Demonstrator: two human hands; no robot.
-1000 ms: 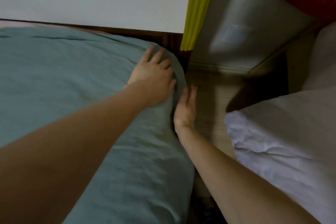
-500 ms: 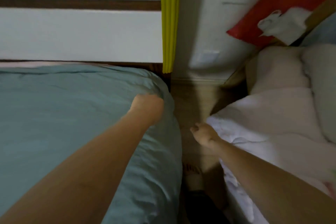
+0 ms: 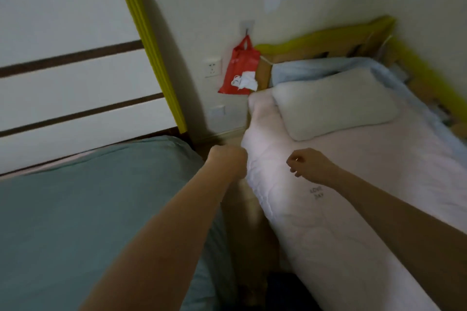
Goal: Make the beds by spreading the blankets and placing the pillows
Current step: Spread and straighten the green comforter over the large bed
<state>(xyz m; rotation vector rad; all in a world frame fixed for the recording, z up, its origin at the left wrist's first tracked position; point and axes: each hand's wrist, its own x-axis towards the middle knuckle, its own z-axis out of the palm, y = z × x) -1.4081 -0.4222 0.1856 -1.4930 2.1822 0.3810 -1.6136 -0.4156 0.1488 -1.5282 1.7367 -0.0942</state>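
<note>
Two hands hang mid-frame between the beds, left hand (image 3: 228,163) fisted and empty, right hand (image 3: 309,165) loosely curled over the pale pink blanket (image 3: 341,209) lower right, where a careless tug could drag the pillow (image 3: 333,102) askew.

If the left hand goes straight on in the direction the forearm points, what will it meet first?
Probably the near edge of the pink quilt on the right bed. The left hand, fingers curled, already looks level with that edge, over the gap between the beds. Depth is unclear; it may pass beside it toward the wall.
</note>
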